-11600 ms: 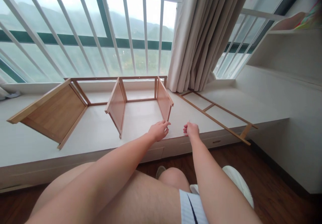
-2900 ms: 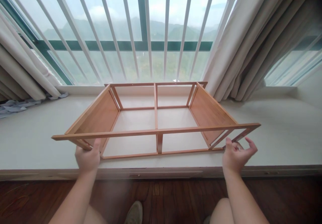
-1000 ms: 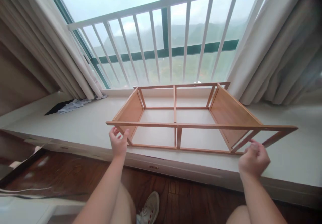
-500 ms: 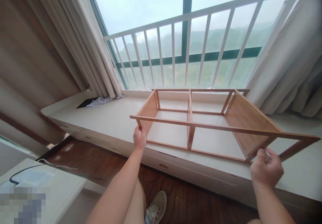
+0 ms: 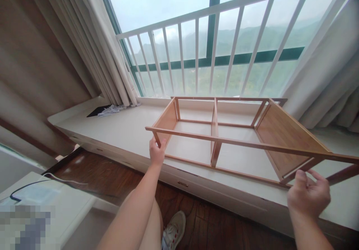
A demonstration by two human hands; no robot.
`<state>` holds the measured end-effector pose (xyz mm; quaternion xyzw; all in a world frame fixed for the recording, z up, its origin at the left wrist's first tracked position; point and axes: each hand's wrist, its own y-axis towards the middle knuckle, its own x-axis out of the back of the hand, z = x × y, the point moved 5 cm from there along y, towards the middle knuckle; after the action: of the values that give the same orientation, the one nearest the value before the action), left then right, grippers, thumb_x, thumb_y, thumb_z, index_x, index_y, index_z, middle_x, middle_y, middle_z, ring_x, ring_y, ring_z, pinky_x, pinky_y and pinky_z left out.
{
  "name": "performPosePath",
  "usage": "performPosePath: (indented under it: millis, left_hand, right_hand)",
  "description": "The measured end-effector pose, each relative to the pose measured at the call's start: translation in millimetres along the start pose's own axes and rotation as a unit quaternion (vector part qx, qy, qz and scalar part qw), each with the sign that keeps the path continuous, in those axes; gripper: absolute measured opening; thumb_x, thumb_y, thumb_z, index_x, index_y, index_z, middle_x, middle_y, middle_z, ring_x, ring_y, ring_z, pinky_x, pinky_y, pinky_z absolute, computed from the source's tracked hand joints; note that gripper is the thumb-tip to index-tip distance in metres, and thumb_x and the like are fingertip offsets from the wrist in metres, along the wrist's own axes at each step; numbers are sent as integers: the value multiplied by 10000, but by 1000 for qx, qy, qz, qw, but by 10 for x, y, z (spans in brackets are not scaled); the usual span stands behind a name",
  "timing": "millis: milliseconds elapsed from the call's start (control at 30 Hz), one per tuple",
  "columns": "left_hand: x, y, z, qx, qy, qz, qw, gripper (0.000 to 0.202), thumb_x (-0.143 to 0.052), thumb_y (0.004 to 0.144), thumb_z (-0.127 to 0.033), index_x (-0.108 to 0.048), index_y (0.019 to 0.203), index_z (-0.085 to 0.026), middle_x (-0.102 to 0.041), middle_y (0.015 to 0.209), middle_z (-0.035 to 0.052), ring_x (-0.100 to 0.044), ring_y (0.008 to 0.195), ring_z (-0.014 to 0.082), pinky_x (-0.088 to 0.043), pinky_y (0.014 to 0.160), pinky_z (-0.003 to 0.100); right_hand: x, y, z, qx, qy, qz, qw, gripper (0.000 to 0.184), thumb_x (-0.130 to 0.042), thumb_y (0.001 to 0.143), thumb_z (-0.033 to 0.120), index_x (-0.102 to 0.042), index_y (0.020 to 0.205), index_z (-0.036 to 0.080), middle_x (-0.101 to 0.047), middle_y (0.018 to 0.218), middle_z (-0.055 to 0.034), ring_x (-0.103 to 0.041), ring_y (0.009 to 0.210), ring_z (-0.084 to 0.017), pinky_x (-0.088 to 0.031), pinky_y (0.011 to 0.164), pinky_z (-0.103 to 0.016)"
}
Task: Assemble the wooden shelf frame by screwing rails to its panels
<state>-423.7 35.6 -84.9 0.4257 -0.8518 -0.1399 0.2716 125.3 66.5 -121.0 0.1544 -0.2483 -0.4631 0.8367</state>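
Note:
A brown wooden shelf frame (image 5: 238,142) lies on its side on the white window ledge (image 5: 120,124), its open bays facing up. It has a board at each end section and a divider between. My left hand (image 5: 157,152) is closed around the short bar at the frame's left end, below the near top rail. At the right end my right hand (image 5: 308,194) grips the near crossbar beside the right board (image 5: 294,130), thumb on top. Part of that bar is hidden behind the fingers, and the frame's far right corner runs out of view.
A white railing (image 5: 197,55) stands before the window, with curtains (image 5: 112,48) at both sides. On the ledge's left lie a black flat item (image 5: 98,110) and whitish crumpled material (image 5: 113,110). A white table (image 5: 70,201) with cables stands at lower left. A shoe (image 5: 176,229) is on the floor.
The view has shifted slightly, and the shelf frame sits a little farther right in the picture. My right hand has moved right with it. Both hands keep their hold.

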Motion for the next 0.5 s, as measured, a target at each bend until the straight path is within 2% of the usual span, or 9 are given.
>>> performPosePath:
  millis: [133, 333, 500]
  left_hand:
    - [30, -6, -12, -4, -7, 3, 1000, 503, -642, 802, -454, -538, 1232, -215, -548, 1124, 123, -552, 1044, 255, -506, 754, 349]
    - [79, -25, -39, 7, -10, 7, 1000, 568, -663, 791, -443, -501, 1290, -227, -532, 1222, 136, -545, 1085, 253, -496, 776, 358]
    - [134, -69, -38, 27, -18, 20, 999, 654, -701, 759, -444, -466, 1333, -236, -501, 1309, 145, -523, 1138, 262, -479, 799, 362]
  right_hand:
    - [-12, 2, 19, -14, 15, -4, 1000, 513, -654, 734, 460, -668, 1161, 177, -597, 690, -104, -550, 597, -278, -449, 635, -439]
    - [-34, 1, 34, -27, 59, -3, 998, 540, -685, 709, 443, -645, 1180, 180, -525, 596, -43, -498, 512, -234, -442, 607, -430]
    - [-63, 14, -43, -31, 72, -3, 997, 569, -739, 665, 434, -643, 1174, 200, -492, 563, -9, -453, 465, -199, -401, 553, -409]
